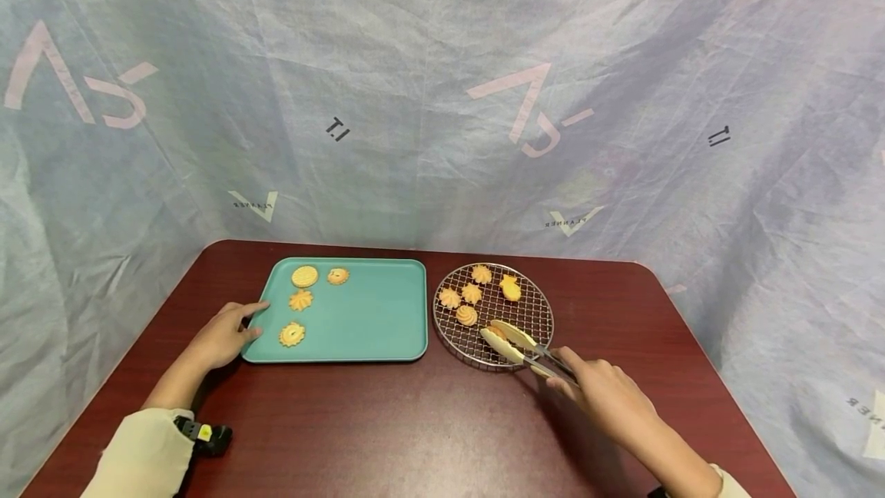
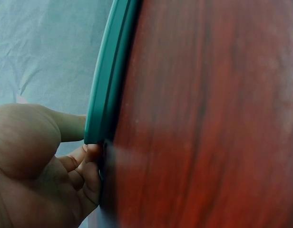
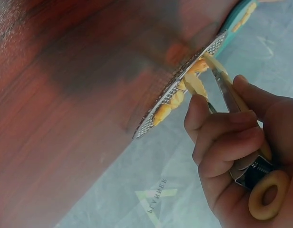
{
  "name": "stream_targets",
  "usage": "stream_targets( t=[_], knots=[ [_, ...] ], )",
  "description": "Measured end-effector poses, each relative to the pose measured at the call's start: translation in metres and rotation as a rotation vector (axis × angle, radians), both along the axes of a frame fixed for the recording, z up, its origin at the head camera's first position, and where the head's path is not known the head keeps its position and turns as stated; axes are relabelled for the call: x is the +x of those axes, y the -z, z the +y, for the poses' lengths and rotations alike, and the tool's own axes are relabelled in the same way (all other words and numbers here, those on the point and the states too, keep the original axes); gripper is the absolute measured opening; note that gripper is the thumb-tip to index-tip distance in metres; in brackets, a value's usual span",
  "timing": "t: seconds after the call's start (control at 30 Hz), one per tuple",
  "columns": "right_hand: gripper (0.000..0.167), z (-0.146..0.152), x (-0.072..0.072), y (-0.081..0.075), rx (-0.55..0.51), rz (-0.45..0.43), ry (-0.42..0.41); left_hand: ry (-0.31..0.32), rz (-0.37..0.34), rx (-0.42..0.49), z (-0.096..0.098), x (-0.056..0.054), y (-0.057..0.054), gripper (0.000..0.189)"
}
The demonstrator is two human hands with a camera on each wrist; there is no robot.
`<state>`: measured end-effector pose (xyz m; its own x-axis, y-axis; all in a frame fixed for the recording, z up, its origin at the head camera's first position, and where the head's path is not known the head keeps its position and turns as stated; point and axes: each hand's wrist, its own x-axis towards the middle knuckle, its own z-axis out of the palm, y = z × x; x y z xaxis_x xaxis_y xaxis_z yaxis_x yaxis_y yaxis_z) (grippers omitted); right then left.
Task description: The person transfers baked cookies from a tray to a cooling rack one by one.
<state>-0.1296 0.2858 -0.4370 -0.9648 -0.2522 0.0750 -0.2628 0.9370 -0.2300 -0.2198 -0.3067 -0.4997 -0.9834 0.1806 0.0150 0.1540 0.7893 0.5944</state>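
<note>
From the head view I see the left hand (image 1: 224,335) gripping the left edge of a teal tray (image 1: 373,313); to the right, the right hand (image 1: 608,390) holds tongs (image 1: 503,346) astride a cookie (image 1: 495,331) on a wire rack's (image 1: 534,315) near part. Left wrist: thumb and curled fingers pinch the tray's rim. Right wrist: fingers wrap the tongs.

Cream-coloured sleeves (image 1: 141,453) are worn with a black wrist strap (image 1: 216,441) marked in yellow.
</note>
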Motion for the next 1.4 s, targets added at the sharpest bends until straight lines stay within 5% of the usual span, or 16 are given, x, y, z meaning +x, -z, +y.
stream_targets(
  t=[0.53,1.4],
  knots=[
    [0.034,0.007,-0.004,0.003,-0.024,-0.016,-0.048,-0.032,0.006,-0.006,0.005,0.009,0.000,0.051],
    [0.092,0.003,-0.006,0.004,-0.027,-0.009,0.051,-0.039,0.011,0.004,0.010,0.021,-0.004,0.051]
  ],
)
